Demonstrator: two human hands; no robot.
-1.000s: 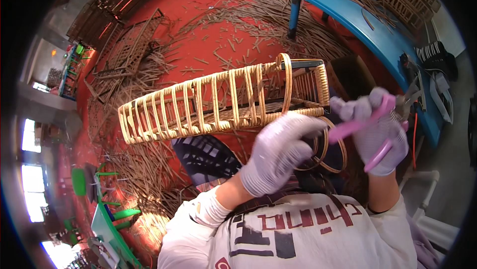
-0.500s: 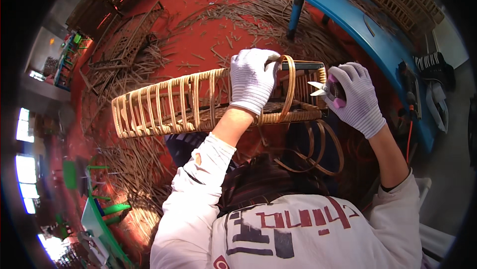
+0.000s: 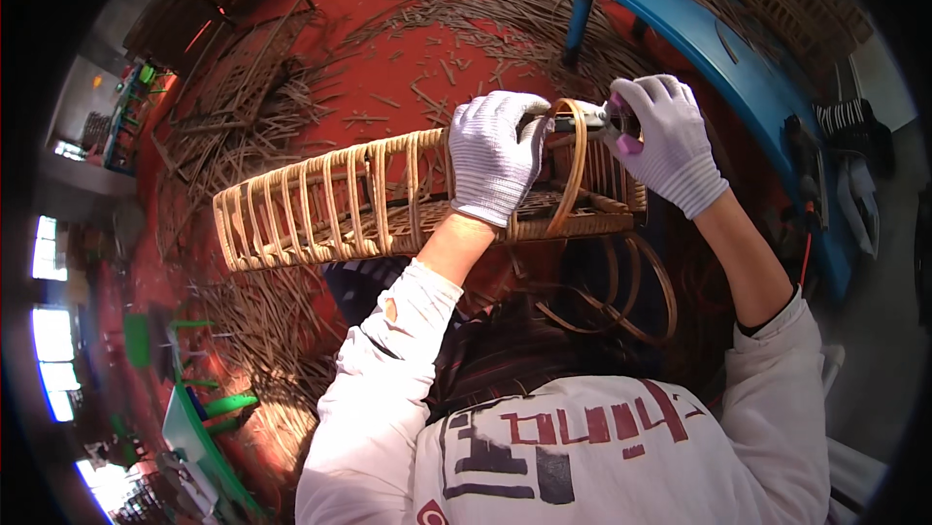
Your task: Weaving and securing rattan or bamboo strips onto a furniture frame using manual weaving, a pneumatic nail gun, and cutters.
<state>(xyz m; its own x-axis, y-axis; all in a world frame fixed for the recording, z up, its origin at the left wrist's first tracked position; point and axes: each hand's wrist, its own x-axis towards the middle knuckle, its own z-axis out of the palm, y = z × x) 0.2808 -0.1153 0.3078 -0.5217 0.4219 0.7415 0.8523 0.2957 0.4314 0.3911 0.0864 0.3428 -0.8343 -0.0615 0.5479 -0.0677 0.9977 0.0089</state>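
Observation:
A long woven rattan frame (image 3: 320,207), tray-like with openwork sides, lies across in front of me. My left hand (image 3: 495,158), in a white ribbed knit glove, is closed on its far rim near the right end. Just right of those fingers a rattan strand (image 3: 580,171) loops around the rim. My right hand (image 3: 670,145), gloved alike, grips pruning shears (image 3: 629,145) with pink-purple handles. The shears' head is at the far rim beside the looped strand; the blade tips are partly hidden there. Below the frame's right end hang curled loose lengths of rattan (image 3: 670,307).
A blue table (image 3: 670,11) with cane scraps stands at the far right. Cane strips (image 3: 495,25) litter the red floor (image 3: 364,79) ahead and to the left. Another woven frame (image 3: 238,88) lies at far left; a green-edged table (image 3: 194,438) stands near left.
My right hand has moved left and away from me, bringing the shears from the frame's right end to the far rim by the loop. My left hand stays in place.

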